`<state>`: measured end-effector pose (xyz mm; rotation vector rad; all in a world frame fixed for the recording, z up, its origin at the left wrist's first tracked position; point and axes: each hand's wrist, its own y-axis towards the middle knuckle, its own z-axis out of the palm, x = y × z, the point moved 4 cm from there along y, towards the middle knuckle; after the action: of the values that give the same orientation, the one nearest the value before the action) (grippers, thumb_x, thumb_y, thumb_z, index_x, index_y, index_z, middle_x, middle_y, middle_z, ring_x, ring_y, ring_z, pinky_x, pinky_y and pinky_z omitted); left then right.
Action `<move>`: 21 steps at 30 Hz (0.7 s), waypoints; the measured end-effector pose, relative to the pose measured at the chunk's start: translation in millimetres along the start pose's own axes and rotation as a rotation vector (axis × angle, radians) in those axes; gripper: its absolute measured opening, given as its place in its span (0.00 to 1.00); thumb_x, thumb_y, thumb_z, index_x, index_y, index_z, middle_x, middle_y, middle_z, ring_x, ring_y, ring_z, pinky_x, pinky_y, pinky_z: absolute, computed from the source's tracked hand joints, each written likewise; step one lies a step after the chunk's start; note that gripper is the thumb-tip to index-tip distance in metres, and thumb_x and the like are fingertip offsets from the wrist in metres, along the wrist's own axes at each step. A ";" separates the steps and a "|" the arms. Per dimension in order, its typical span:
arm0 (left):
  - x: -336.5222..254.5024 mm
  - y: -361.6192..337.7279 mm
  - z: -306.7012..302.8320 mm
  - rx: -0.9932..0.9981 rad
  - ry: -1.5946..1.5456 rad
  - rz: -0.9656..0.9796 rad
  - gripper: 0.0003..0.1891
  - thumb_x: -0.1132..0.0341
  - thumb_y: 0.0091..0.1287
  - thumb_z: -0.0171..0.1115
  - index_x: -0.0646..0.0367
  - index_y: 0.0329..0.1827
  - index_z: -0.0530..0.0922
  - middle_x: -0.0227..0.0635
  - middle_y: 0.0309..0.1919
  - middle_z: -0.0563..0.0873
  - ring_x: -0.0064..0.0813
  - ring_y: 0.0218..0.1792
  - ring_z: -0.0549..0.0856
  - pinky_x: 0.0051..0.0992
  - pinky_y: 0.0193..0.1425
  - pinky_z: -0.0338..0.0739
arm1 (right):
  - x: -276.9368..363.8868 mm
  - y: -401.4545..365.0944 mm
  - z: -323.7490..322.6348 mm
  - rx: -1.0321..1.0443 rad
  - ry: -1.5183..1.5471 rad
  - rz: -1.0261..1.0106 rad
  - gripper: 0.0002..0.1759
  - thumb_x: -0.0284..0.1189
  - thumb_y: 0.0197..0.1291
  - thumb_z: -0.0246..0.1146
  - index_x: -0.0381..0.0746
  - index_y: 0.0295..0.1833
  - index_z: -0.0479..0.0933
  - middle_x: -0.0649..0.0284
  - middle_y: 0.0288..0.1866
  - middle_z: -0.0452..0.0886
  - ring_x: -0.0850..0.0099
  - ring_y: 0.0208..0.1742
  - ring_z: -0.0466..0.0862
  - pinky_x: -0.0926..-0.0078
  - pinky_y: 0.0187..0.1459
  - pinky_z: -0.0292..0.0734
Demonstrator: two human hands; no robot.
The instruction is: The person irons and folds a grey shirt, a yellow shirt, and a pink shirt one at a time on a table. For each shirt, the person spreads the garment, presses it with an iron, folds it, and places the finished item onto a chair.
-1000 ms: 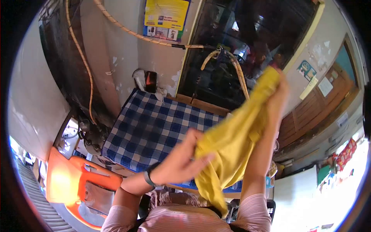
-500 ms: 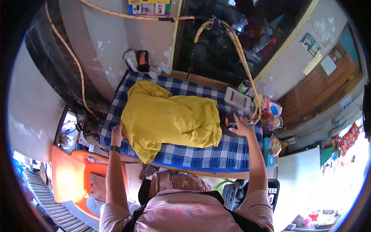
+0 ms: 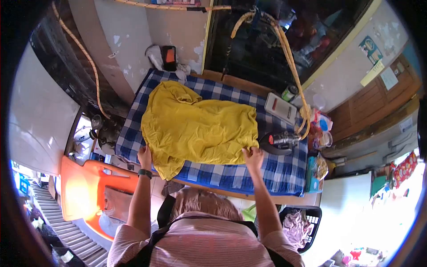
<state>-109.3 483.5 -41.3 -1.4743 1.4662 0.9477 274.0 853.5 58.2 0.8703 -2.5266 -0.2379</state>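
Observation:
A yellow shirt (image 3: 200, 127) lies spread with wrinkles over a blue-and-white checked cloth (image 3: 222, 177) on a table. My left hand (image 3: 144, 159), with a dark band at the wrist, is closed on the shirt's lower left edge. At the lower right corner, the fingers of my right hand (image 3: 253, 159) pinch the fabric. Just right of that hand, a black clothes iron (image 3: 280, 143) rests on the checked cloth. Its cord (image 3: 287, 55) is wrapped in tan and rises to the dark window.
A white tray (image 3: 281, 108) and a can (image 3: 289, 93) stand at the back right. An orange chair (image 3: 80, 189) is on the left, a black basket (image 3: 314, 229) holding cloth below right. A dark box (image 3: 169, 58) sits at the far left corner.
My right hand has left the iron and moved left to the shirt's corner. My left hand is slightly lower on the shirt's edge. The shirt lies flatter.

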 end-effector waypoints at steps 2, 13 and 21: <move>-20.1 -3.9 -0.1 0.042 0.193 -0.012 0.20 0.53 0.64 0.61 0.66 0.35 0.83 0.46 0.28 0.86 0.38 0.32 0.86 0.34 0.39 0.76 | -9.7 1.0 20.6 -0.074 0.027 -0.019 0.17 0.41 0.63 0.62 0.38 0.30 0.76 0.57 0.34 0.80 0.60 0.39 0.79 0.62 0.47 0.72; 69.4 -4.6 -36.0 0.320 -0.765 -0.630 0.21 0.52 0.71 0.50 0.58 0.58 0.74 0.38 0.50 0.83 0.34 0.47 0.84 0.36 0.50 0.79 | -128.5 -79.0 -38.0 0.400 0.264 0.366 0.17 0.35 0.68 0.51 0.33 0.52 0.72 0.49 0.53 0.78 0.53 0.53 0.78 0.62 0.55 0.71; -250.3 25.5 -119.1 0.410 -0.754 0.115 0.19 0.57 0.71 0.56 0.58 0.59 0.74 0.39 0.51 0.83 0.32 0.48 0.84 0.33 0.56 0.79 | -60.9 38.7 -226.3 -0.248 1.697 0.158 0.20 0.40 0.71 0.53 0.41 0.61 0.71 0.60 0.58 0.78 0.67 0.60 0.76 0.64 0.68 0.63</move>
<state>-148.3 466.7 233.8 -0.6263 1.0883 1.0395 402.3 918.2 247.4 0.3795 -0.9188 0.1994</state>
